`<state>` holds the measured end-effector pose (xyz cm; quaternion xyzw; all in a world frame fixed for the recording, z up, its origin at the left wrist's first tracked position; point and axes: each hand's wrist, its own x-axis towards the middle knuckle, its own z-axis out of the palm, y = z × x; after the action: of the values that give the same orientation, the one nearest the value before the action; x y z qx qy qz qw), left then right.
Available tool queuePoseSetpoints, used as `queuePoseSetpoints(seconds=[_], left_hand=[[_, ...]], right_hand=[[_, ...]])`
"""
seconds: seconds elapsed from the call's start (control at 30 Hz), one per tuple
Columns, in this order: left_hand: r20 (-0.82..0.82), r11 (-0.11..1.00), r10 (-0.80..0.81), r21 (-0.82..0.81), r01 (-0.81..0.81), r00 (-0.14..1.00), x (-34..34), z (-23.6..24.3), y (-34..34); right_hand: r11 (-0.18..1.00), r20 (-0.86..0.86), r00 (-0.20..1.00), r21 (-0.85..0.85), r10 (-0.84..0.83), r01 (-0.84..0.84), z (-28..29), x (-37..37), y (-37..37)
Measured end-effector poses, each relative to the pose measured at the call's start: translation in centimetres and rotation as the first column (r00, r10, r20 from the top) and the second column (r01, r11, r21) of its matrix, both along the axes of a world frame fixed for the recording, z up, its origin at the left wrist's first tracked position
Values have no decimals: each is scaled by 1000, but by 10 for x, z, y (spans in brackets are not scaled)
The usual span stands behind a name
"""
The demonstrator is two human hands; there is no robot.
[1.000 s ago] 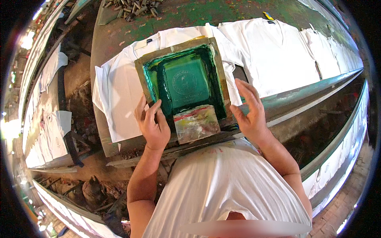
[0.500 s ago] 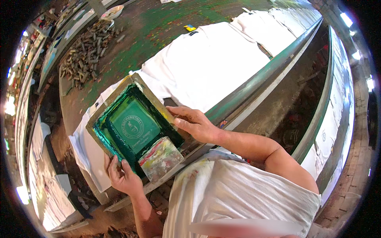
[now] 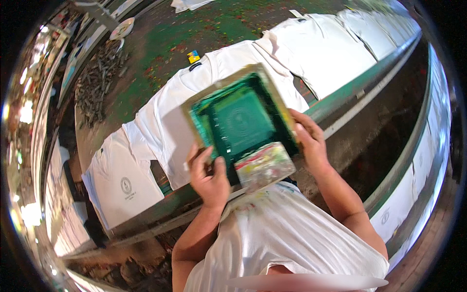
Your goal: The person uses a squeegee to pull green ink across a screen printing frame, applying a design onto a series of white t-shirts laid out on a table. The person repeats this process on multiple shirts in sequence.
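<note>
Between my hands is a screen printing frame with brown edges, a green mesh and a faint round design. My left hand grips its lower left side, and my right hand grips its right side. A paint-stained squeegee rests in the near corner of the frame, its flat handle leaning over the edge. The frame is held tilted over a blank white T-shirt. To its left lies another white T-shirt bearing a dark round print with small lettering under it.
More white T-shirts run along the long green-stained table to the far right. A heap of small dark pieces lies at the far left, near a white bowl. Another shirt-covered table stands on the right.
Both hands have lifted the frame and carried it to the right, off the left-hand shirt. The print on that shirt is now uncovered. The squeegee has moved along with the frame.
</note>
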<state>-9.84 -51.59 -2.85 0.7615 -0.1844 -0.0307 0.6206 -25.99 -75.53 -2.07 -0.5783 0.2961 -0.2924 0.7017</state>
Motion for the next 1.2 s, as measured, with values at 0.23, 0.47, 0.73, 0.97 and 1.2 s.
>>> queuePoseSetpoints(seconds=[0.23,0.47,0.73,0.97,1.2], left_hand=[[53,990,-140,-24,142,989,-37,-13,-105],[-30,996,-36,-86,34,999,-19,-30,-95],[-55,997,20,-76,-24,998,6,-38,-71],[-35,998,29,-50,-30,999,6,-42,-78],[-95,997,38,-67,-45,995,9,-48,-77]], right_hand=[[990,-11,993,73,-121,121,-6,-64,-89],[997,-57,997,-59,-43,39,-20,-36,-93],[985,-97,989,-121,111,-122,-29,14,-86],[962,-186,977,-230,107,-149,-38,18,-97],[947,-210,970,-266,124,-179,-42,19,-95]])
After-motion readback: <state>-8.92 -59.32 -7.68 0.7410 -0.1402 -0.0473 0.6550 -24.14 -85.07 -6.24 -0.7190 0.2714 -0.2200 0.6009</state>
